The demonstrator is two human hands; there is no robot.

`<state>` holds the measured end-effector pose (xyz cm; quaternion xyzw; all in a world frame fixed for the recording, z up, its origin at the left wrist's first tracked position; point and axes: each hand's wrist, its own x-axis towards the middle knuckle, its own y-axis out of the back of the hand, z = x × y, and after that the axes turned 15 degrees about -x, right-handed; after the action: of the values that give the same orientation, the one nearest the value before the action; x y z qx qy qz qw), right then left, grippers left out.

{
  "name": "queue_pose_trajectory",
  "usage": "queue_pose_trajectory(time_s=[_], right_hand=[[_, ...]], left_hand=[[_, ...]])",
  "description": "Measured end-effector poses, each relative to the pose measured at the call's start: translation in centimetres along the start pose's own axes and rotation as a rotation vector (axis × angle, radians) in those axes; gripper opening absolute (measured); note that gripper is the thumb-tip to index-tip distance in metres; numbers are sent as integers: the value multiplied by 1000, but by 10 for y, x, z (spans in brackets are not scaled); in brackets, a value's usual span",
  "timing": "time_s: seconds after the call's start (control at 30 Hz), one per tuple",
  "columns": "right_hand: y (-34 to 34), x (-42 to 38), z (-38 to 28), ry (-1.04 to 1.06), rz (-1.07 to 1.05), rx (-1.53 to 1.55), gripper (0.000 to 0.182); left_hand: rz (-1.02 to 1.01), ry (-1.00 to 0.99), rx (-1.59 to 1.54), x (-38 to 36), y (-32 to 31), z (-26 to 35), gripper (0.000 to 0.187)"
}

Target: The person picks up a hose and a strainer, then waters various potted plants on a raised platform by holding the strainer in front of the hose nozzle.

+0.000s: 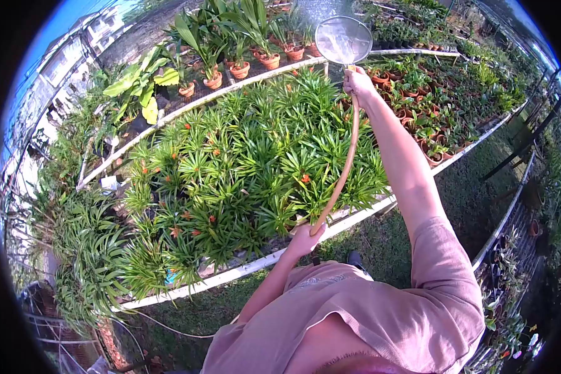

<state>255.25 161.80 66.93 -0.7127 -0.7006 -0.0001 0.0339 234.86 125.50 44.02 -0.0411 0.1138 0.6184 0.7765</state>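
In the head view my right hand [358,84] is stretched far forward, its fingers wrapped round the end of a tan hose [349,149]. A round, wide watering head [343,40] sits at the hose's end just beyond that hand, and water sprays from it toward the back. Nearer my body, my left hand [305,239] is closed round a lower part of the same hose. Between the two hands the hose bows to the right, passing over green, strap-leaved plants [243,168] with orange-red flowers.
A white bench edge [243,271] runs in front of me. Behind the leafy bed stand several terracotta pots [270,61] with tall plants. More potted plants [427,124] fill the bench to the right. Grass [380,246] lies underfoot, with a thin pale hose [181,331] on it.
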Motion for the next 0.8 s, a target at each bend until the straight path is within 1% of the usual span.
queue_pose_trajectory(time_s=[0.07, 0.1, 0.13, 0.2, 0.27, 0.3, 0.37, 0.4, 0.47, 0.53, 0.6, 0.67, 0.73, 0.8], right_hand=[[16, 10, 1, -17, -44, 7, 21], [27, 12, 2, -25, -55, 26, 20], [37, 17, -1, -23, -67, 46, 20], [65, 24, -8, 33, -49, 93, 18], [89, 35, -12, 79, 60, 86, 16], [99, 38, -13, 84, 60, 89, 14], [109, 45, -12, 80, -55, 99, 14], [112, 46, -9, 74, -111, 103, 14], [106, 44, -1, 28, -172, 163, 16], [97, 44, 11, 40, -152, 152, 14], [90, 40, 20, 43, -159, 144, 13], [84, 40, 26, 38, -218, 221, 12], [80, 40, 27, 17, -226, 260, 13], [73, 39, 28, 45, -186, 265, 17]], left_hand=[[24, 67, 38, 13, -20, 2, 50], [42, 95, -4, 20, -31, 7, 54], [71, 79, 27, 26, -41, 13, 55], [95, 56, -82, 32, -65, 32, 54], [141, 51, -68, 38, -86, 56, 51], [157, 50, -60, 43, -96, 64, 50], [203, -14, -46, 57, -113, 66, 46], [224, -43, -38, 62, -119, 66, 45], [261, -31, -34, 62, -131, 75, 43], [307, -25, -35, 58, -139, 76, 43], [310, -4, -33, 57, -143, 78, 42], [305, -3, -32, 58, -144, 78, 43], [328, -13, -60, 57, -144, 69, 44], [361, -21, -91, 54, -144, 66, 44]])
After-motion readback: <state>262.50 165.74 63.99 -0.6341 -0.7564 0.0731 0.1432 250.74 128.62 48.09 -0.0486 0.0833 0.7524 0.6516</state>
